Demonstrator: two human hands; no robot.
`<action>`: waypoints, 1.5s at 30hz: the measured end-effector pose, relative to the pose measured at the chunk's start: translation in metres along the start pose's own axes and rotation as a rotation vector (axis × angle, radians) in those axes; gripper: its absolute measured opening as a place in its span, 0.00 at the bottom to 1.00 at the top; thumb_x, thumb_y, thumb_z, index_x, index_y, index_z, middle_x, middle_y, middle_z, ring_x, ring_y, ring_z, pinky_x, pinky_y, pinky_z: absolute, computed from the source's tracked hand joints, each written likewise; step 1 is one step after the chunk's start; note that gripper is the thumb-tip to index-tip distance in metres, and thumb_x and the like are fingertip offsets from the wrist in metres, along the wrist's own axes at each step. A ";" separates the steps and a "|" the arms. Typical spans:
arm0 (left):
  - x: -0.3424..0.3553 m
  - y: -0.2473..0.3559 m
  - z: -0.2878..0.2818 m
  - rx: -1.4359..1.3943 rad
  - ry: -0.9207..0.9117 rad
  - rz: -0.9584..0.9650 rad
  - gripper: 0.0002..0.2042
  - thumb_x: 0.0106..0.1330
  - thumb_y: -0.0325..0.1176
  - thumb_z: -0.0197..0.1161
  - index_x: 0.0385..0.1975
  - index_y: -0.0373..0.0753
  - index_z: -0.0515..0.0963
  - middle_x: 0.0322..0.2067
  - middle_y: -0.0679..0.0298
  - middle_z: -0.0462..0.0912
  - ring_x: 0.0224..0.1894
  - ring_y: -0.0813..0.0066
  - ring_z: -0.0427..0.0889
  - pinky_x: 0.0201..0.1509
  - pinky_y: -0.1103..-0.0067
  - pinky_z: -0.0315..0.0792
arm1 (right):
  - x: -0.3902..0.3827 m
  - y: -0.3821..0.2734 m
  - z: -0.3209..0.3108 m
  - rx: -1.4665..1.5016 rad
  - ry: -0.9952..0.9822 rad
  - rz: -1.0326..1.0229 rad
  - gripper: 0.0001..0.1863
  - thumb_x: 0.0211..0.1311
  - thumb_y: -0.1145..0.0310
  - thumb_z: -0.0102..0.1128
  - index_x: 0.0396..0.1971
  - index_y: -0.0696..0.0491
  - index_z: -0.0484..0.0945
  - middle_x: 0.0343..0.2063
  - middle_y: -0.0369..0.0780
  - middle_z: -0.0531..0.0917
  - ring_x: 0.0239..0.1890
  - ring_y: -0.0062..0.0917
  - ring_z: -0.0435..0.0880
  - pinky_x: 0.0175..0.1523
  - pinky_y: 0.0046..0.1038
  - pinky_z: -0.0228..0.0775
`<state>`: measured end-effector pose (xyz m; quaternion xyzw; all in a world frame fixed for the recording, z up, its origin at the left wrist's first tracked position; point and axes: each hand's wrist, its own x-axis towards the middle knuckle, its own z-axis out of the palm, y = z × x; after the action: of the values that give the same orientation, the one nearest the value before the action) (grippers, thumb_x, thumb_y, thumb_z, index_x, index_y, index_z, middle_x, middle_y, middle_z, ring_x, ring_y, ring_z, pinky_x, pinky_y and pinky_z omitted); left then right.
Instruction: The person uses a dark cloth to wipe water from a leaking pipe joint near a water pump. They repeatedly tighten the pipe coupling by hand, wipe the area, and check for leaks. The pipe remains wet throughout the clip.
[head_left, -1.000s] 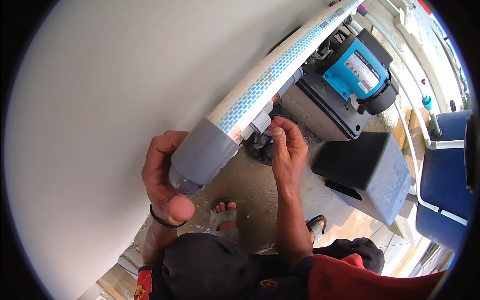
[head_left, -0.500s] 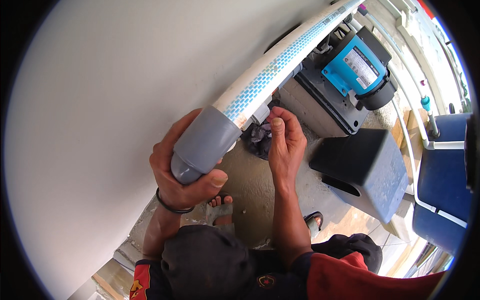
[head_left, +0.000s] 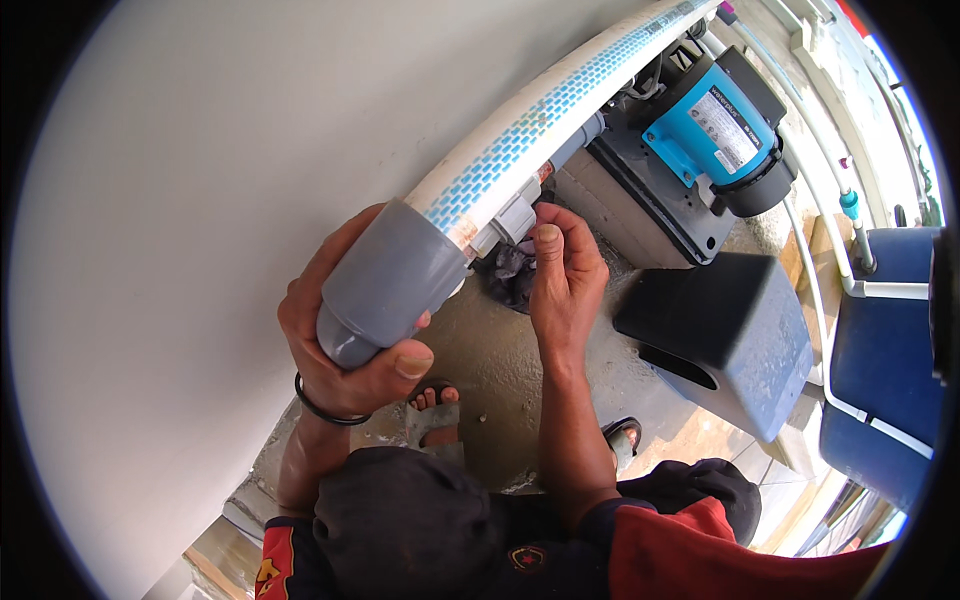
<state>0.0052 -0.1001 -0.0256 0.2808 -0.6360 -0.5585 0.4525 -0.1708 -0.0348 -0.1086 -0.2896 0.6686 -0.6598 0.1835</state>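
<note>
My left hand (head_left: 335, 360) is wrapped round a grey elbow fitting (head_left: 387, 266) at the end of a long white pipe with a blue brick pattern (head_left: 514, 138). My right hand (head_left: 565, 265), fingers curled with thumb against index finger, is at a light grey fitting (head_left: 508, 216) under the pipe; what its fingertips hold is hidden. Behind that fitting runs a thinner grey pipe (head_left: 577, 146), and a dark crumpled bundle (head_left: 513, 280) lies below.
A blue-and-black pump (head_left: 716, 132) sits on a black-topped block at upper right. A black plastic housing (head_left: 718, 330) rests on the concrete floor. Blue containers (head_left: 873, 355) and white pipes (head_left: 890, 290) line the right side. A pale wall (head_left: 180, 240) fills the left.
My left hand has closed more fully round the elbow, its thumb rising beside it, and then shifted left with the elbow. My right hand has moved slightly up, still at the fitting.
</note>
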 end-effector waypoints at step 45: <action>-0.005 0.003 0.006 0.056 0.073 -0.039 0.51 0.41 0.63 0.80 0.57 0.24 0.73 0.46 0.54 0.84 0.49 0.68 0.83 0.53 0.75 0.74 | 0.007 0.027 -0.017 -0.054 -0.150 0.152 0.21 0.73 0.55 0.57 0.43 0.62 0.82 0.33 0.36 0.84 0.39 0.17 0.79 0.50 0.23 0.71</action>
<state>0.0029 -0.0921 -0.0239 0.3260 -0.6287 -0.5386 0.4565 -0.1906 -0.0272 -0.1331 -0.2912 0.6907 -0.6023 0.2747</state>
